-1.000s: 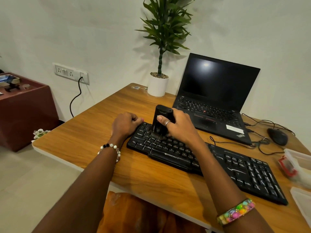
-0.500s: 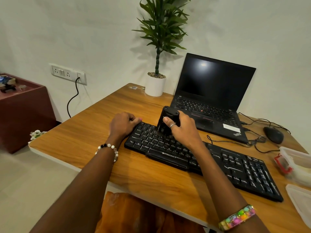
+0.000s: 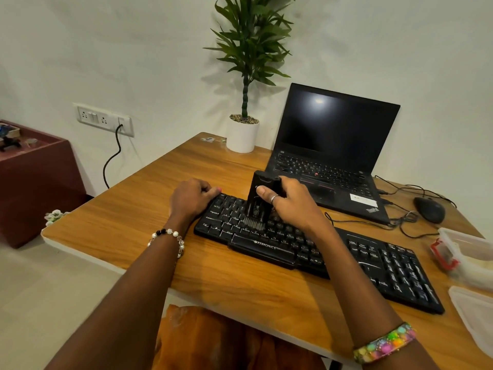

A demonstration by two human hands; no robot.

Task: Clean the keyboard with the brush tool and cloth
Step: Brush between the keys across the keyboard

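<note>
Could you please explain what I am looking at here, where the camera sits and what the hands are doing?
There is no machine here: a person wears one wide-angle camera on the head, looking down at their own two arms. The right hand grips a black brush tool, held upright with its bristles down on the keys of the keyboard. The left hand rests with curled fingers at the keyboard's far left corner, seemingly steadying it. All this lies on a wooden desk. Behind the keyboard stand an open laptop with a dark screen and a potted plant; a mouse and clear plastic containers lie on the right. I see no cloth.
</note>
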